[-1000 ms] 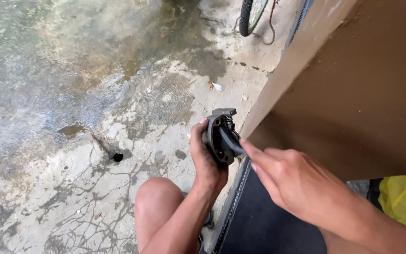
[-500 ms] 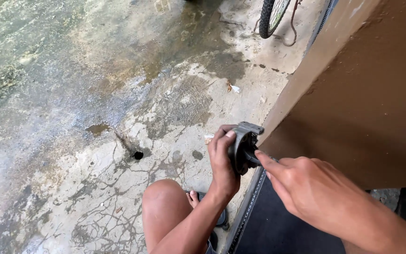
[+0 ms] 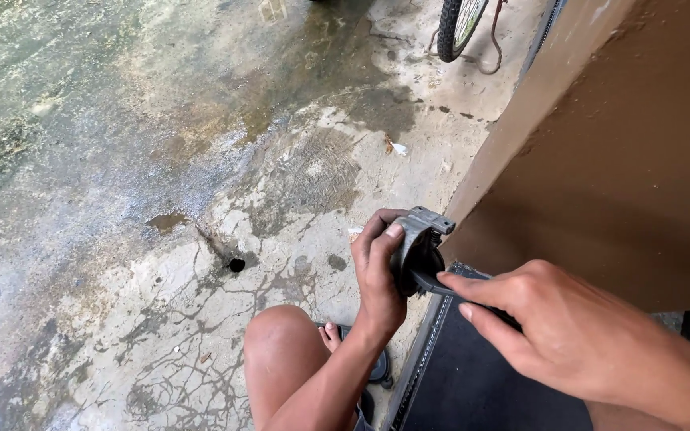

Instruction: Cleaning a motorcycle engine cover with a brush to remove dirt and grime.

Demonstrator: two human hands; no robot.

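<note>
My left hand point(image 3: 378, 275) grips a round grey metal part point(image 3: 418, 249) with a small bracket on top, held just above the edge of a dark panel point(image 3: 473, 383). My right hand point(image 3: 569, 335) is closed on a dark tool handle point(image 3: 433, 281) whose tip reaches into the metal part. My bare knee point(image 3: 281, 351) is bent below the left forearm, and a foot in a sandal point(image 3: 337, 339) shows beside it.
A large brown board point(image 3: 624, 152) leans at the right. Wet, cracked concrete floor point(image 3: 121, 199) with a small hole point(image 3: 235, 264) spreads to the left. A bicycle wheel point(image 3: 461, 24) stands at the top. A scrap of litter point(image 3: 397, 148) lies on the floor.
The view has shifted, so both hands and the metal part sit lower and further right in frame. Both grips are unchanged.
</note>
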